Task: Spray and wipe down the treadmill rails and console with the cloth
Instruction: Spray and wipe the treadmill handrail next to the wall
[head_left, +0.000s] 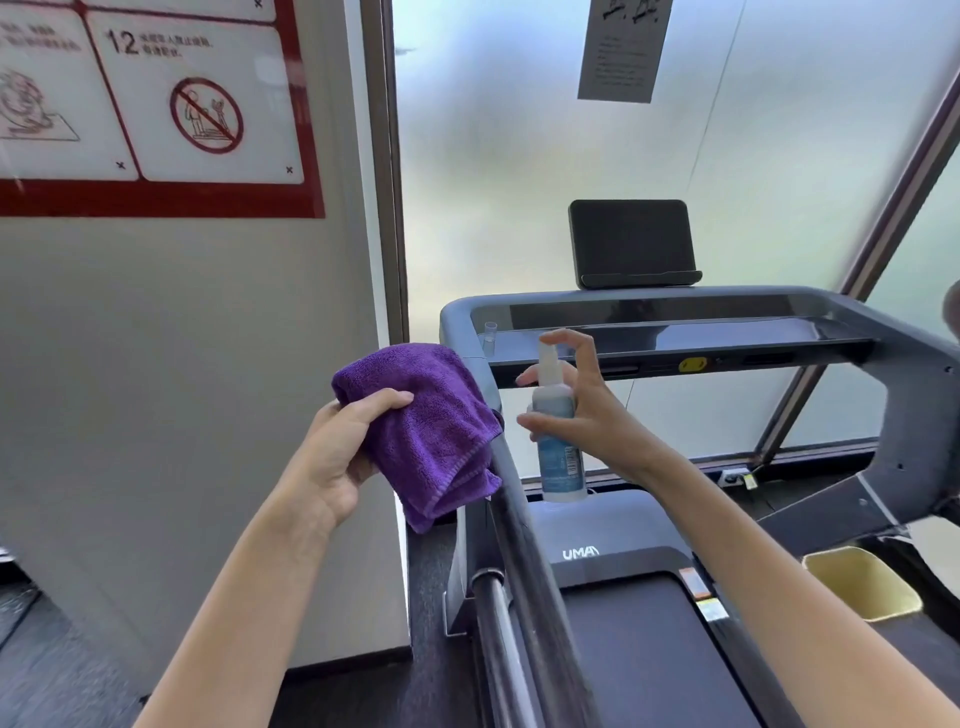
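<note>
My left hand (337, 452) grips a folded purple cloth (431, 431), held just left of the treadmill's left rail (524, 535). My right hand (582, 410) holds a small white and blue spray bottle (558, 457) upright, with the index finger arched over its nozzle, which faces the cloth. Bottle and cloth are a short gap apart above the rail. The grey console (675, 322) spans the frame behind my hands, with a black tablet stand (634, 244) on top and a yellow safety key below.
A white wall (208, 364) with a red-framed rules sign stands close on the left. Frosted glass fills the back. The running belt (649, 649) lies below. A yellow-lined bin (862, 582) sits on the floor at the right, beside the right rail (924, 395).
</note>
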